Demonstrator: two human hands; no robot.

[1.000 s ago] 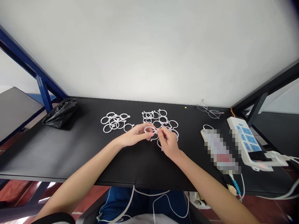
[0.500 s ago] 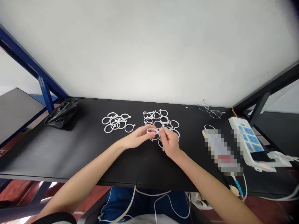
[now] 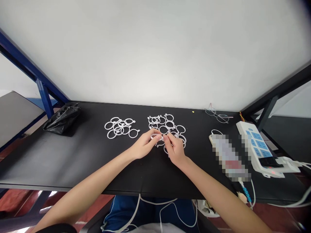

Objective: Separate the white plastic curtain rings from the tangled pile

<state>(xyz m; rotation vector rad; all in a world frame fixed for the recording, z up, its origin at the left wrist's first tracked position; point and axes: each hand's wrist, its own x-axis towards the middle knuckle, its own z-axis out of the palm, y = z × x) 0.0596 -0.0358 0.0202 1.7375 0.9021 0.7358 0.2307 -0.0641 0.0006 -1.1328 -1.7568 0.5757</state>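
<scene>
My left hand (image 3: 143, 144) pinches a white curtain ring (image 3: 152, 136) between thumb and fingers, holding it just above the table. At the ring's right end, my right hand (image 3: 176, 150) closes thumb and forefinger on it near its small end piece, which the fingertips mostly hide. Behind and under both hands lies a loose group of white rings (image 3: 170, 124), each with a small eyelet, partly covered by the right hand. To the left, a second pile of similar rings (image 3: 120, 125) overlaps on the table, apart from my left hand.
The black table (image 3: 92, 155) meets a white wall. A black plastic bag (image 3: 62, 119) lies at the left. On the right are wire-framed glasses (image 3: 222, 118), a blurred phone (image 3: 229, 158) with its cable, and a white power strip (image 3: 259, 145) with plugs.
My fingertips have shifted slightly on the ring, and the right hand covers its end more closely. The view has moved a little; both ring groups look unchanged.
</scene>
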